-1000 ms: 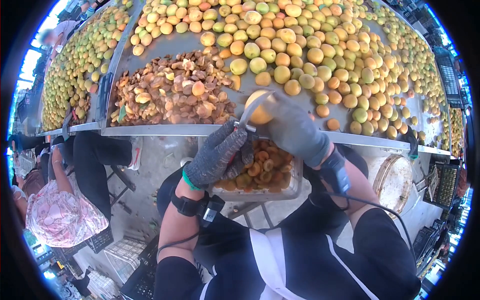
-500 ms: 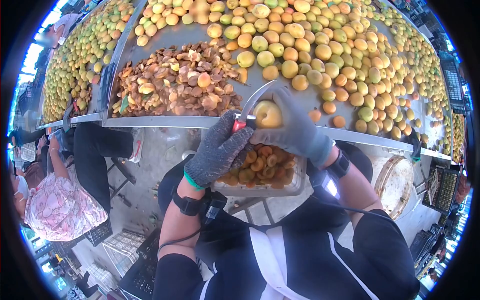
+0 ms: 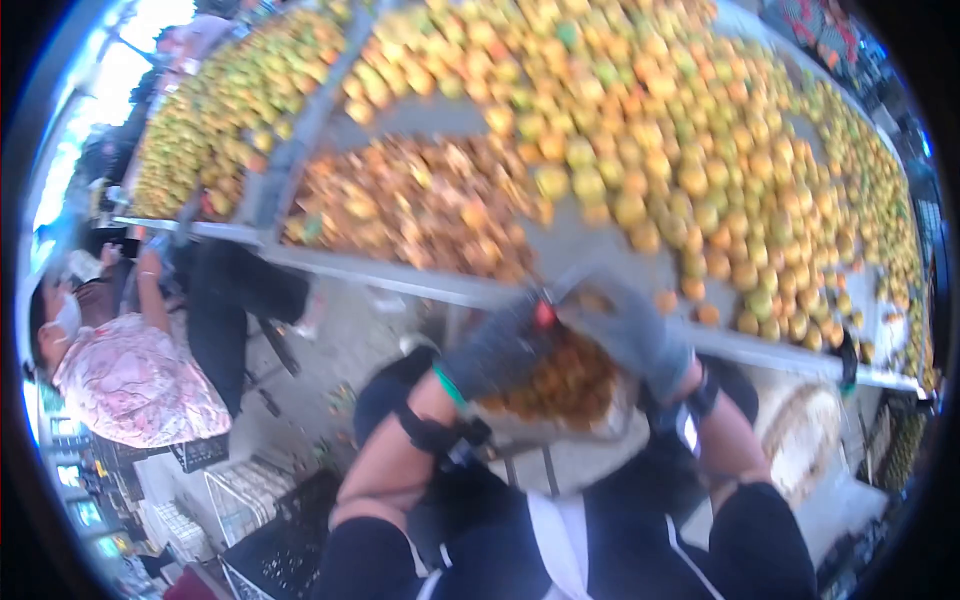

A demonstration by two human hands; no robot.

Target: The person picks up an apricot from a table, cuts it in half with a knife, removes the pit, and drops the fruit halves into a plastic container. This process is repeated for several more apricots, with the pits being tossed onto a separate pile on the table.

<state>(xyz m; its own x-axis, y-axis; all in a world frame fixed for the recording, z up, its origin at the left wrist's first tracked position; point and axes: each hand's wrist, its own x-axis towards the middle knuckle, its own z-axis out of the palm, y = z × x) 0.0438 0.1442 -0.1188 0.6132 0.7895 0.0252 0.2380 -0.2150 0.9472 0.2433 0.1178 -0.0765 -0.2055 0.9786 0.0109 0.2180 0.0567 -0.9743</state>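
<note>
The head view is blurred by motion. My left hand [image 3: 502, 345], in a dark grey glove with a green cuff, is closed on a knife whose red handle [image 3: 545, 313] shows at its fingertips. My right hand [image 3: 632, 330], in a grey glove, is curled close beside it, its fingers smeared; whether a fruit is in it cannot be made out. Below both hands sits a light tub [image 3: 618, 412] holding orange halved fruit [image 3: 560, 385].
Beyond the hands, a metal table [image 3: 385, 283] bears a heap of brownish fruit scraps [image 3: 410, 205] and many yellow-orange fruits [image 3: 690, 170]. A person in a pink patterned top [image 3: 140, 380] sits at the left. Crates [image 3: 255, 490] stand at the lower left.
The view has shifted and tilted, so the table and tub appear lower and further right. The yellow fruit and curved blade seen clearly between my hands before are now blurred or hidden.
</note>
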